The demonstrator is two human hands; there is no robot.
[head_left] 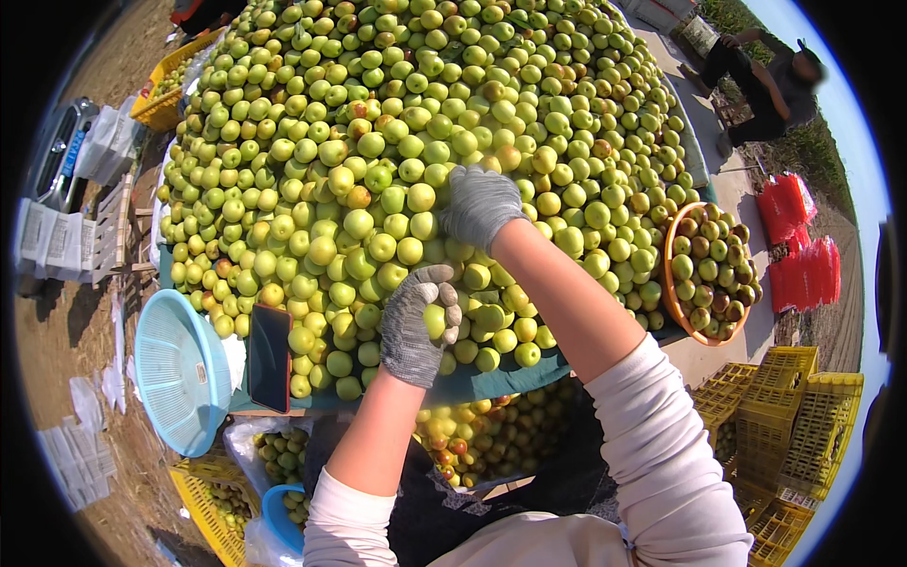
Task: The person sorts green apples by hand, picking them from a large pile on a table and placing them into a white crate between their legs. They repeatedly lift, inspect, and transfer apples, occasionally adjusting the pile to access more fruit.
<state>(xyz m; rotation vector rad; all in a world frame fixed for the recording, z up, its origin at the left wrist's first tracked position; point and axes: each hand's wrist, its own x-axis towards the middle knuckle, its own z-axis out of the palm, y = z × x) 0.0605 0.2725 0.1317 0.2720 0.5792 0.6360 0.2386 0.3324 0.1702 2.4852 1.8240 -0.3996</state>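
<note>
A broad heap of yellow-green jujubes [321,250], some blushed brown-red, lies in front of me on a table with a dark green cover. My left hand [414,326], in a grey knit glove, is at the near side of the heap. Its fingers curl round one green jujube [435,321], which shows between thumb and fingertips. Farther in and slightly right, my right hand [480,206], gloved in grey too, rests among the fruit, back upward. Those fingers are bent down and closed; whatever they grip is hidden beneath the hand.
An orange-rimmed basket of browner jujubes [709,272] stands at the right edge. At left are a light blue colander [179,373] and a dark phone-like device [270,357]. Yellow crates [779,425] are stacked lower right. Below the table edge lies more fruit [491,439]. A person [770,85] sits far right.
</note>
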